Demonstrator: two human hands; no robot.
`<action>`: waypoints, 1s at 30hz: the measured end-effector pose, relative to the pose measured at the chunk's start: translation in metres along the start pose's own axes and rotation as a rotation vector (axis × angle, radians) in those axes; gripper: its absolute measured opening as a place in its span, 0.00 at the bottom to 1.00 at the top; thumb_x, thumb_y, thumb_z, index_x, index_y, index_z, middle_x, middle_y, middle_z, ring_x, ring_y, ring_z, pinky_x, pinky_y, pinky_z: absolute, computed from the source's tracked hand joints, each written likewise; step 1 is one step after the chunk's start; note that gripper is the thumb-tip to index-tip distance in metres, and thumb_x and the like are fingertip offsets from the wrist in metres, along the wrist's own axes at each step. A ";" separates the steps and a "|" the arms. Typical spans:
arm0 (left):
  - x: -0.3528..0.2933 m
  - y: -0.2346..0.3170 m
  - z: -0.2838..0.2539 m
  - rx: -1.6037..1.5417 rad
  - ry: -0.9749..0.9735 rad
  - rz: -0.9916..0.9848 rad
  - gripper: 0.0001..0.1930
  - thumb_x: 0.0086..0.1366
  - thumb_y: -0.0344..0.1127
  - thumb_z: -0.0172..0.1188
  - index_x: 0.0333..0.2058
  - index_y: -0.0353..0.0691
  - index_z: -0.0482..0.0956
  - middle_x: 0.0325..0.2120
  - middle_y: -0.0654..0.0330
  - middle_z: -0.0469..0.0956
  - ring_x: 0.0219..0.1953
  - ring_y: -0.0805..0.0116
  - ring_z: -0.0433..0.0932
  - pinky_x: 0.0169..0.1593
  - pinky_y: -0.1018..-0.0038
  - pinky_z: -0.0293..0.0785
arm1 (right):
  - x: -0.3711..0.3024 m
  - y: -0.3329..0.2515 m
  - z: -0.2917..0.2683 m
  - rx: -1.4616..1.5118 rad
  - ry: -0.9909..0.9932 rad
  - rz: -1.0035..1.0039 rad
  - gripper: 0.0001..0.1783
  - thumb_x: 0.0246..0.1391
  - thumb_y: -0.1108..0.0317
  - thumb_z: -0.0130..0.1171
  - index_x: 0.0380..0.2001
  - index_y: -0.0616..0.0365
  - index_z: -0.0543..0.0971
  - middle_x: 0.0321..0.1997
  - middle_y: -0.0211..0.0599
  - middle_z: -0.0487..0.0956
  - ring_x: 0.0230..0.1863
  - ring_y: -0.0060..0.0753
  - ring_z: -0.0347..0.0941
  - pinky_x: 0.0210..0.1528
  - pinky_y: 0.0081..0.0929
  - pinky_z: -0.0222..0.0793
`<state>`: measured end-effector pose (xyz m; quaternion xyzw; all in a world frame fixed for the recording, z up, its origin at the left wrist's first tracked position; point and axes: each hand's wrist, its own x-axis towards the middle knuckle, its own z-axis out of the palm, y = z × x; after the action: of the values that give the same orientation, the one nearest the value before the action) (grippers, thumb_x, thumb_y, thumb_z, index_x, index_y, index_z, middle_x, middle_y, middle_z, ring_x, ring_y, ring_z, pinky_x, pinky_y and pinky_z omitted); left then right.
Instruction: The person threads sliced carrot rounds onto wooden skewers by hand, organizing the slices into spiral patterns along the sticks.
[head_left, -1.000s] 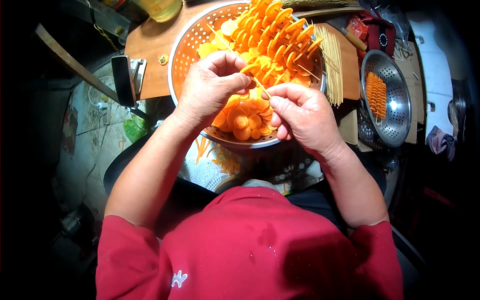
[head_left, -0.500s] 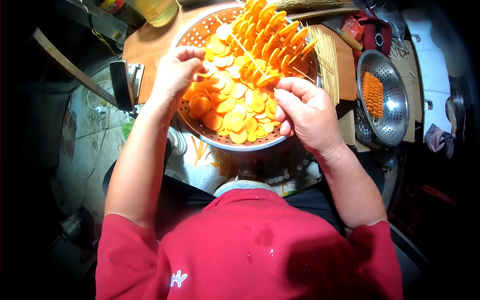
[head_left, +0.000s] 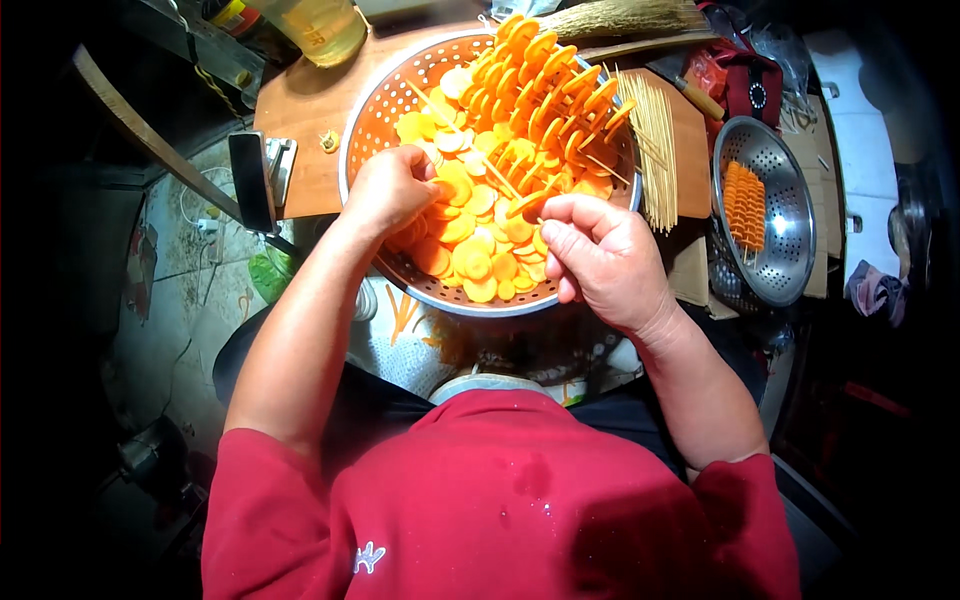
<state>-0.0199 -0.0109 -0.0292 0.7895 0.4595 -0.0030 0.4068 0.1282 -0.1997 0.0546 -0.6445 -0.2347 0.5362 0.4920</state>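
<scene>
My right hand [head_left: 610, 258] pinches the near end of a thin wooden skewer [head_left: 434, 105] that slants up to the left over the colander. One or more carrot rounds [head_left: 531, 204] sit on the skewer close to my fingertips. My left hand [head_left: 392, 190] is closed, its fingertips down at the loose carrot slices [head_left: 470, 240]; whether a slice is between them is hidden. These slices lie heaped in a large perforated colander [head_left: 375, 120]. At its far right side rest several skewers threaded with spaced carrot slices [head_left: 530, 85].
A bundle of bare skewers [head_left: 655, 150] lies right of the colander on the wooden board [head_left: 300, 185]. Further right, a metal colander [head_left: 790, 250] holds finished carrot skewers [head_left: 744, 205]. A phone [head_left: 250, 180] stands at the left, and a jug of yellowish liquid [head_left: 325, 35] behind.
My left hand has moved down and slightly right, its fingers reaching the slices. My right hand keeps its pinch on the skewer. The whole view has shifted a little.
</scene>
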 end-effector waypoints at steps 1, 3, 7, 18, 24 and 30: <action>0.002 -0.003 -0.004 -0.139 -0.043 -0.011 0.07 0.51 0.30 0.64 0.27 0.37 0.75 0.23 0.59 0.77 0.27 0.67 0.78 0.32 0.74 0.72 | 0.000 0.002 0.000 -0.016 -0.025 0.006 0.10 0.58 0.70 0.52 0.41 0.64 0.75 0.23 0.28 0.74 0.19 0.13 0.68 0.21 0.11 0.65; 0.001 0.003 -0.020 -0.636 -0.092 -0.142 0.05 0.53 0.28 0.62 0.26 0.40 0.74 0.20 0.65 0.75 0.25 0.74 0.77 0.28 0.79 0.70 | -0.001 0.002 -0.001 -0.086 -0.076 0.022 0.11 0.59 0.68 0.52 0.41 0.64 0.74 0.21 0.28 0.73 0.16 0.12 0.66 0.18 0.09 0.62; -0.001 0.005 -0.037 -1.123 0.033 -0.141 0.08 0.56 0.25 0.58 0.35 0.39 0.72 0.26 0.62 0.76 0.26 0.72 0.78 0.29 0.80 0.76 | -0.003 0.008 -0.002 -0.138 -0.094 0.039 0.10 0.59 0.69 0.52 0.40 0.64 0.75 0.21 0.28 0.73 0.16 0.13 0.66 0.18 0.10 0.63; 0.002 -0.006 -0.042 -1.361 0.192 -0.130 0.14 0.57 0.24 0.56 0.43 0.34 0.69 0.29 0.59 0.75 0.26 0.73 0.78 0.31 0.81 0.80 | -0.004 0.007 0.002 -0.145 -0.087 0.056 0.13 0.58 0.65 0.50 0.41 0.62 0.77 0.20 0.29 0.74 0.15 0.13 0.66 0.19 0.12 0.62; 0.004 -0.005 -0.040 -1.364 0.188 -0.135 0.11 0.58 0.25 0.56 0.41 0.34 0.71 0.29 0.59 0.75 0.26 0.72 0.78 0.31 0.79 0.80 | -0.004 0.003 0.002 -0.123 -0.103 0.062 0.10 0.59 0.69 0.52 0.41 0.65 0.74 0.21 0.28 0.74 0.17 0.13 0.67 0.18 0.10 0.65; 0.001 -0.001 -0.039 -1.369 0.227 -0.087 0.09 0.58 0.25 0.56 0.39 0.34 0.72 0.28 0.59 0.76 0.26 0.71 0.78 0.31 0.77 0.80 | -0.005 0.001 0.002 -0.104 -0.108 0.074 0.10 0.59 0.69 0.52 0.39 0.64 0.75 0.21 0.28 0.74 0.16 0.13 0.67 0.17 0.10 0.64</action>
<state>-0.0343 0.0151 -0.0038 0.3319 0.4289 0.3539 0.7620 0.1249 -0.2040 0.0559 -0.6476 -0.2646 0.5749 0.4244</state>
